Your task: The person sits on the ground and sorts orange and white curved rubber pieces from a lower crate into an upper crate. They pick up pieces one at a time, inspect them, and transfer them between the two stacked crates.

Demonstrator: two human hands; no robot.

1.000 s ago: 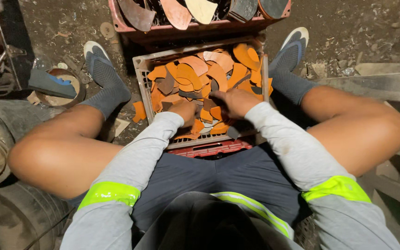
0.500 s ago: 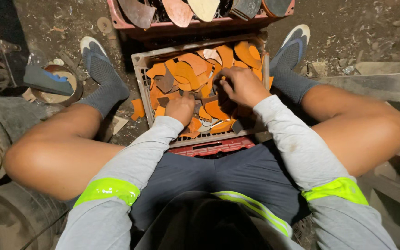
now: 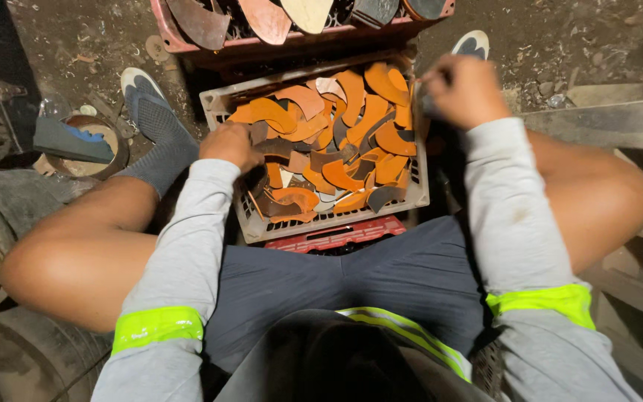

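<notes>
Grey crate [image 3: 258, 223] of orange curved pieces [image 3: 336, 130]: on dirt floor [image 3: 545, 45] between the legs. Left hand [image 3: 231, 145] inside, fingers hidden; right hand [image 3: 464, 89] at far right rim, fingers curled, contents unclear. Red crate [image 3: 187, 45] beyond, cut off.

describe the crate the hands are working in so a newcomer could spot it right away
Look between the seated person's bare knees, on the dirt floor. There sits a pale grey slotted plastic crate heaped with curved orange and brown pieces; the left hand is in it and the right hand is at its far right corner. The red crate behind it holds larger, flatter pieces.
</notes>
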